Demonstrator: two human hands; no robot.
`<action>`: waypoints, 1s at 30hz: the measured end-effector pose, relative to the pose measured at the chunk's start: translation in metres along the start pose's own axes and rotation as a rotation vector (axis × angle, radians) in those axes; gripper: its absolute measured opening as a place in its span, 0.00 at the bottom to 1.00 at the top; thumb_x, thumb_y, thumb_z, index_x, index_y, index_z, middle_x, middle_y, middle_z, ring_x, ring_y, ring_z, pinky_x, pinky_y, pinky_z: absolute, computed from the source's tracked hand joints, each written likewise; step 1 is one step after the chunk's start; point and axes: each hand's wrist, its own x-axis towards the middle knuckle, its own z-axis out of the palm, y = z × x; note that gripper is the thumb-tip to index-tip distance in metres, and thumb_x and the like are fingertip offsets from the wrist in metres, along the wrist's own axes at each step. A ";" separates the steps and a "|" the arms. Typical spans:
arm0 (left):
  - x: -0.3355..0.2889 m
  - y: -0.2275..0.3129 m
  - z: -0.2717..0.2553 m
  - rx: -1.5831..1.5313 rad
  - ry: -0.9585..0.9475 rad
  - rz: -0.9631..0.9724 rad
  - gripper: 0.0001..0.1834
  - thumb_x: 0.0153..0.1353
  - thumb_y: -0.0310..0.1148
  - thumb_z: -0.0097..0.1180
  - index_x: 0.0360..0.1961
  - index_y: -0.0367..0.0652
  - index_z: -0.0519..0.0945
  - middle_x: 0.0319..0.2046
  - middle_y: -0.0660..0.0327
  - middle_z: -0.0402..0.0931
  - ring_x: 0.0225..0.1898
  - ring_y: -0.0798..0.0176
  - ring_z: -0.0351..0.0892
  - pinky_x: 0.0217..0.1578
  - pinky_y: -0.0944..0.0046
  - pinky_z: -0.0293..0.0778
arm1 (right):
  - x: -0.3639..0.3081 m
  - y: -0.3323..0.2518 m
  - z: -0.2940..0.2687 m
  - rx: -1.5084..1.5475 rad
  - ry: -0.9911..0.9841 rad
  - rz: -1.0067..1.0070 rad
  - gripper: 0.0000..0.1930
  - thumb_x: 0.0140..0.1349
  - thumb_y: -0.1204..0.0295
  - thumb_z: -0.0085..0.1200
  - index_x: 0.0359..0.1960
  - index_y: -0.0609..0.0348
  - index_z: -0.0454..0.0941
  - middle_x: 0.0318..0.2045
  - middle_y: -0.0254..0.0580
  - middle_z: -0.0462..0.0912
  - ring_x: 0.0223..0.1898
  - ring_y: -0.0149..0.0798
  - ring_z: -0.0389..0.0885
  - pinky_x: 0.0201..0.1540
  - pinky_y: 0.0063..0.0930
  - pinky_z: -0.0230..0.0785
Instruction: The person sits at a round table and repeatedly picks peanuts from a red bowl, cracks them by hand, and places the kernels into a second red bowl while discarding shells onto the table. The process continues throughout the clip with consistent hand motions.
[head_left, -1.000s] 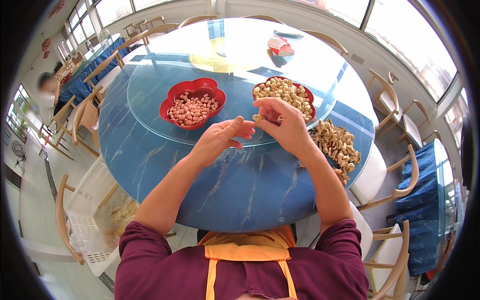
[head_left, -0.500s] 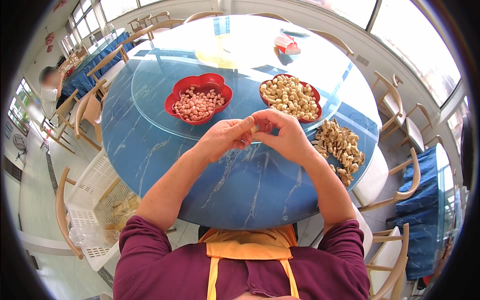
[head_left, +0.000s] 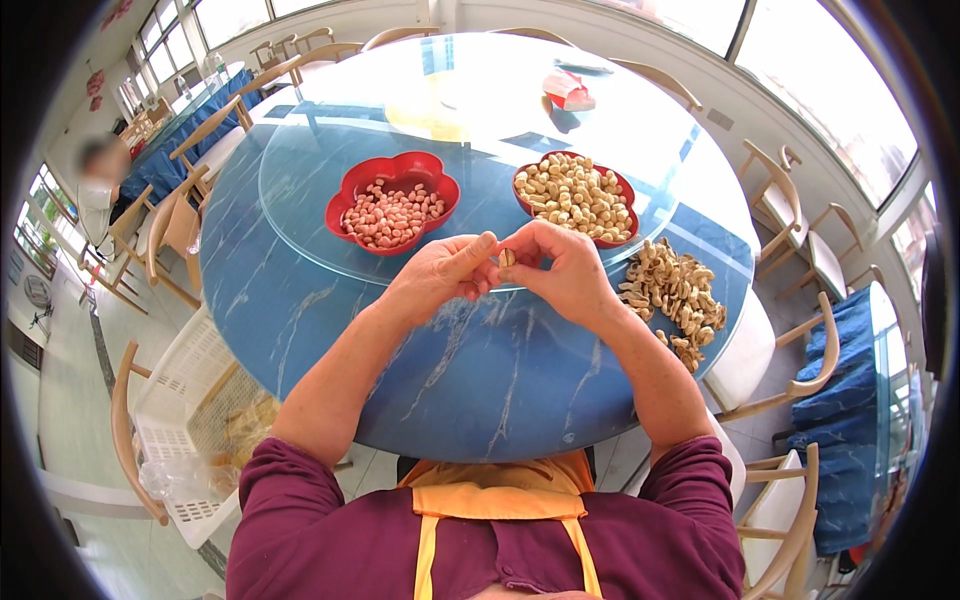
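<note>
My two hands meet above the near edge of the glass turntable. Pinched in the fingers of my right hand (head_left: 565, 268) is a peanut shell (head_left: 507, 258), its split, darker side showing. My left hand (head_left: 440, 275) is closed right beside it, thumb raised and fingers curled; what lies inside those fingers is hidden. Beyond my left hand stands a red flower-shaped bowl (head_left: 446, 190) with shelled pink peanuts (head_left: 390, 215). A second red bowl (head_left: 632, 215), heaped with unshelled peanuts (head_left: 572, 190), is just beyond my right hand. Empty peanut shells (head_left: 675, 295) are piled right of my right wrist.
All this rests on a round blue marbled table (head_left: 470, 400) with a glass turntable (head_left: 290, 215). A red and white packet (head_left: 568, 90) lies at the far side. White plastic basket (head_left: 165, 400) at left; wooden chairs (head_left: 815, 350) around. A person (head_left: 98, 195) is at far left.
The peanut shell between my fingertips has turned and now shows its split side. My hands remain in nearly the same place, and the view has shifted slightly.
</note>
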 end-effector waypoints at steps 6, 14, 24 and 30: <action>-0.005 0.008 0.004 0.175 0.040 0.136 0.18 0.68 0.41 0.58 0.49 0.38 0.83 0.30 0.67 0.79 0.30 0.76 0.74 0.30 0.75 0.70 | 0.001 0.001 0.005 0.180 -0.011 0.068 0.06 0.57 0.80 0.64 0.34 0.65 0.79 0.31 0.38 0.86 0.34 0.26 0.85 0.39 0.21 0.78; -0.003 0.004 0.004 0.096 0.030 0.111 0.19 0.68 0.40 0.58 0.51 0.37 0.82 0.33 0.65 0.80 0.32 0.74 0.75 0.33 0.73 0.72 | 0.003 0.015 0.006 0.395 -0.019 0.169 0.08 0.57 0.82 0.63 0.38 0.68 0.81 0.33 0.41 0.86 0.37 0.29 0.85 0.42 0.23 0.79; 0.002 -0.010 0.001 -0.088 0.021 0.058 0.19 0.70 0.40 0.54 0.52 0.36 0.81 0.37 0.63 0.80 0.35 0.72 0.75 0.37 0.71 0.75 | 0.004 0.013 0.002 0.371 -0.012 0.179 0.10 0.58 0.82 0.62 0.43 0.69 0.83 0.35 0.42 0.86 0.38 0.30 0.85 0.43 0.23 0.80; 0.004 -0.009 0.000 -0.171 0.007 0.047 0.18 0.70 0.39 0.54 0.51 0.35 0.81 0.37 0.63 0.80 0.36 0.72 0.76 0.38 0.71 0.75 | 0.006 0.018 -0.002 0.363 0.014 0.147 0.11 0.58 0.82 0.62 0.43 0.68 0.83 0.36 0.40 0.86 0.38 0.29 0.85 0.44 0.22 0.79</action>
